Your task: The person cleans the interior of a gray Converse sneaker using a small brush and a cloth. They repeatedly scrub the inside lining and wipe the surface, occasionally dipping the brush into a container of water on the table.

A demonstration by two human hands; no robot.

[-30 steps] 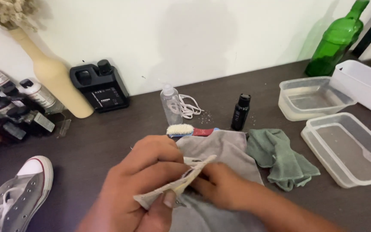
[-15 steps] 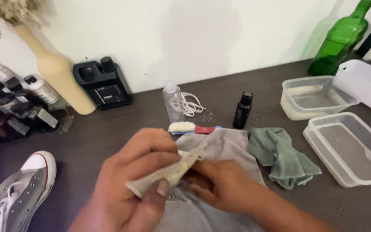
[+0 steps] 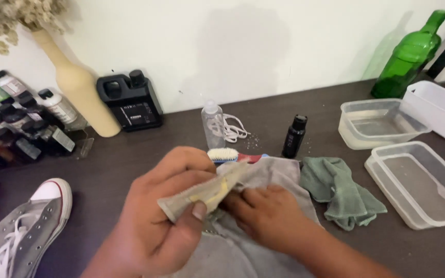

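The insole [image 3: 207,193], a flat, pale, worn strip with a yellowish patch, is held just above a grey cloth [image 3: 263,206] near the front of the dark table [image 3: 130,159]. The left hand [image 3: 166,216] is clamped on it, thumb pressed on top and fingers curled underneath. The right hand [image 3: 266,216] rests on the cloth with its fingertips at the insole's upper end; whether it grips the insole or only touches it cannot be told.

Just behind the hands lies a brush [image 3: 230,154] with pale bristles. Behind that stand a small clear bottle [image 3: 212,123] beside white laces [image 3: 233,128], and a small black bottle [image 3: 294,136]. A green cloth [image 3: 341,190] lies crumpled to the right, near clear plastic tubs [image 3: 418,185]. A green glass bottle [image 3: 410,56] stands at the far right. A grey sneaker [image 3: 21,226] sits at the lower left, and a black jug [image 3: 130,100] and tan vase [image 3: 78,87] stand by the wall.
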